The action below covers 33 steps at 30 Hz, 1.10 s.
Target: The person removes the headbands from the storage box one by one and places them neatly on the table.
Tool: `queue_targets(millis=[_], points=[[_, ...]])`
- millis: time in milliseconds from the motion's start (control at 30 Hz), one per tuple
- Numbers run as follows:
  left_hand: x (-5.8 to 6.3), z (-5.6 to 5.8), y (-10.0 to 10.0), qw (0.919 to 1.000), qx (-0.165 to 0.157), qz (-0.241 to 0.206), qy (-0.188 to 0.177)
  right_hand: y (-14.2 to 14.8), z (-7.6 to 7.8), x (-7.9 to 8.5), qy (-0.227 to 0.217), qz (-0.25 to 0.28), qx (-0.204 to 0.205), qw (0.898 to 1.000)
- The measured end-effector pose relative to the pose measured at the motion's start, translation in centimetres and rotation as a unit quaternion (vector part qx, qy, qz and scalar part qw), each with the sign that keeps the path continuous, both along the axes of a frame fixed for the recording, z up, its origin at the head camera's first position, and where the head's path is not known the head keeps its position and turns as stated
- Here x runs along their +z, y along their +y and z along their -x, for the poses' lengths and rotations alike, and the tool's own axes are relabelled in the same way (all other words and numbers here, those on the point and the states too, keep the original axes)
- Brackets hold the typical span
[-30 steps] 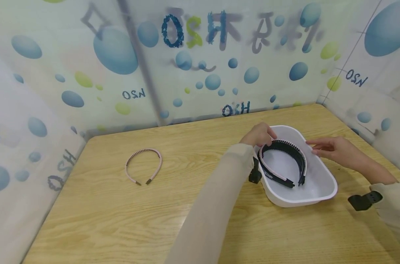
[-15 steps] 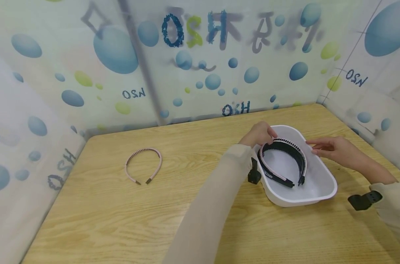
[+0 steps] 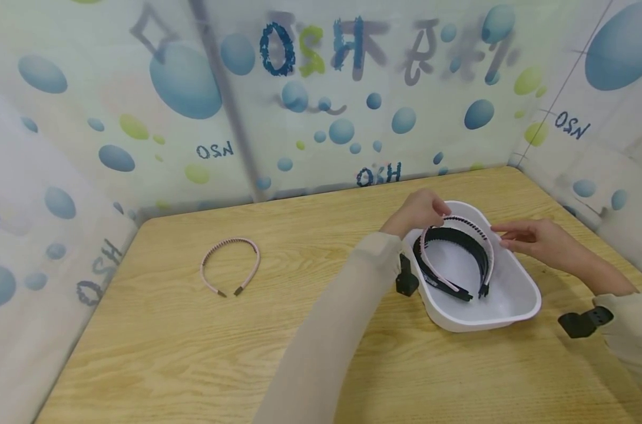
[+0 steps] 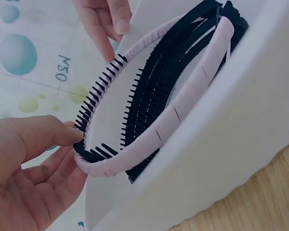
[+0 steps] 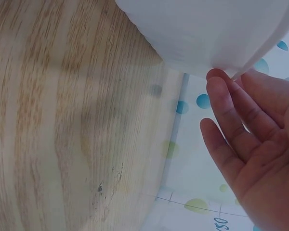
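Left grip (image 3: 419, 211): we pinch the pink headband (image 4: 139, 150) between thumb and fingers, at the crown of its arch; the band reaches away from our fingertips towards the near end of the tub.
Pink headband's lie: we see it tilted within the rim, crown clear of the black headwear (image 4: 156, 91) beneath, both ends down close to it; black teeth line its inner side, some right beside our thumb.
Black headwear: it lies in the tub below the pinched band, apart from our fingers; the pieces overlap, so we cannot tell how many there are.
White tub (image 3: 509, 294): it sits on the right part of the wooden counter (image 3: 194, 353).
Right grip (image 3: 543, 241): we hold the tub's right rim lightly, fingers nearly straight against the outer wall, just beside the headband but apart from it.
Other pink headband (image 3: 257, 262): it lies flat on the counter, well to the left of both our hands, its dark tips towards us.
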<state>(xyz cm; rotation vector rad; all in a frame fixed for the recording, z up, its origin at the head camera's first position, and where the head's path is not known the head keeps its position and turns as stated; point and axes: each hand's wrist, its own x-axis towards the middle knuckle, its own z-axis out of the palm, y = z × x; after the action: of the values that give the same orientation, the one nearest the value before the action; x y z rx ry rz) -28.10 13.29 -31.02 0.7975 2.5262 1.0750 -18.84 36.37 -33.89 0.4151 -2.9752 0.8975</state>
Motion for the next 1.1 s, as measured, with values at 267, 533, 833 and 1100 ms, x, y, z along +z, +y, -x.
queue_targets(millis=[267,533,833,1100], points=[[0.9,-0.5,-0.2,0.9999,0.008,-0.007,0.002,0.1,0.0,-0.1,-0.001,-0.002,-0.004,1.0],[1.6,-0.4,-0.6,0.9998,0.015,-0.004,0.01,0.1,0.1,-0.1,0.002,-0.001,0.002,1.0],[2.3,0.1,-1.8,0.9998,-0.001,-0.004,0.018,0.2,0.1,-0.2,0.01,0.0,0.006,1.0],[3.2,0.5,-3.0,0.9996,-0.016,-0.009,0.019,0.1,0.1,-0.3,0.01,-0.006,-0.001,1.0]])
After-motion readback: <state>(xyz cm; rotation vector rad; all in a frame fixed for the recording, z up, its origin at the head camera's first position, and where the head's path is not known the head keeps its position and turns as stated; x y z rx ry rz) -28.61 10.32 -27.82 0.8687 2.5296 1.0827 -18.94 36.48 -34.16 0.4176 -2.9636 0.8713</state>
